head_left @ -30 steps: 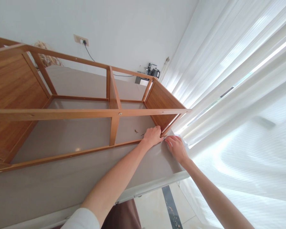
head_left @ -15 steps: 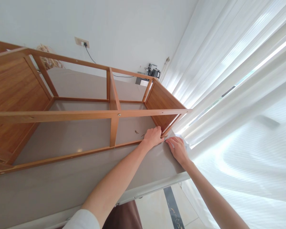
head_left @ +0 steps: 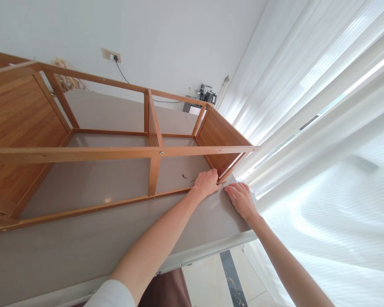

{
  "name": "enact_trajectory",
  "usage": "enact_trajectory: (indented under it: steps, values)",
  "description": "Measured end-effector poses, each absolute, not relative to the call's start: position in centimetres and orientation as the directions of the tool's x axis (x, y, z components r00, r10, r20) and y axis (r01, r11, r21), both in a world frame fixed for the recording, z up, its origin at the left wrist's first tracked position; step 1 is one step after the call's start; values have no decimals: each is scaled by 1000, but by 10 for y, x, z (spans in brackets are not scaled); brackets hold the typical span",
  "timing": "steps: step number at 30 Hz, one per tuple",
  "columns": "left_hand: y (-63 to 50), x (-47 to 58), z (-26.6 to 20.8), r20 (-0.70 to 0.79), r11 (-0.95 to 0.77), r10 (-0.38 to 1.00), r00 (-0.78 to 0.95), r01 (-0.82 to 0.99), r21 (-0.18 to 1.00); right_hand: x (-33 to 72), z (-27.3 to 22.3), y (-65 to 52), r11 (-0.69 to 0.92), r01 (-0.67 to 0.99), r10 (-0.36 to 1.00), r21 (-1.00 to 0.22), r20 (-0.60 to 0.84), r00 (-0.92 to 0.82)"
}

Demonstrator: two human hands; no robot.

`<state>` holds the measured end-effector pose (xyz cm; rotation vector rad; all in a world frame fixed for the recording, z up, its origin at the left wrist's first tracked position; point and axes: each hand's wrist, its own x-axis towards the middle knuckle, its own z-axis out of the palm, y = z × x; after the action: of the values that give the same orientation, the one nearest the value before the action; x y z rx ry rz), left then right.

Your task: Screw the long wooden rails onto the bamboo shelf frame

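Evidently, in the head view, the wooden frame (head_left: 154, 123) sat on the broad grey surface (head_left: 83, 256), its lower rails resting flat and its near side running along the person's front. The left hand (head_left: 206, 182) was curled around the near lower corner at the frame's right end, fingers over the rail and thumb pointing outward, probably to steady that joint against turning or sliding. Just beside it, the right hand (head_left: 243, 200) had its fingertips pinched together on a thin piece (head_left: 223, 186) at the outer side of the corner; the piece was too small to identify. That low, outside approach presumably gave the right hand room to work while the left braced from within. Two small fasteners (head_left: 184, 176) lay loose inside the right-hand bay, near the left hand, perhaps left there to be within easy reach.

The frame's long axis ran left to right across the view, with the right end pointing toward the white curtain (head_left: 323, 149) and the left end cut off by the picture's edge. Solid panels closed both ends, a divider stood between, and the open top faced upward.
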<state>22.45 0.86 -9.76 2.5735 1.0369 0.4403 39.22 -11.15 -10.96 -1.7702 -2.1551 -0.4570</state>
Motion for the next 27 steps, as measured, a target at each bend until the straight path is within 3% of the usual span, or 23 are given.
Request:
enact_trajectory:
  steps: [9, 14, 18, 27]
  values:
    - [9, 224, -97, 146, -685, 701, 698, 603, 409, 380, -106, -112, 186, 911, 880, 369, 349, -321]
    - [9, 224, -97, 152, -684, 702, 695, 602, 412, 374, -103, -110, 186, 885, 887, 426, 316, -338]
    - [9, 224, -98, 155, -686, 702, 695, 601, 410, 377, -102, -109, 183, 919, 896, 350, 325, -303]
    - [10, 226, -100, 161, -680, 710, 686, 607, 411, 385, -114, -108, 85, 995, 904, -45, 423, -58]
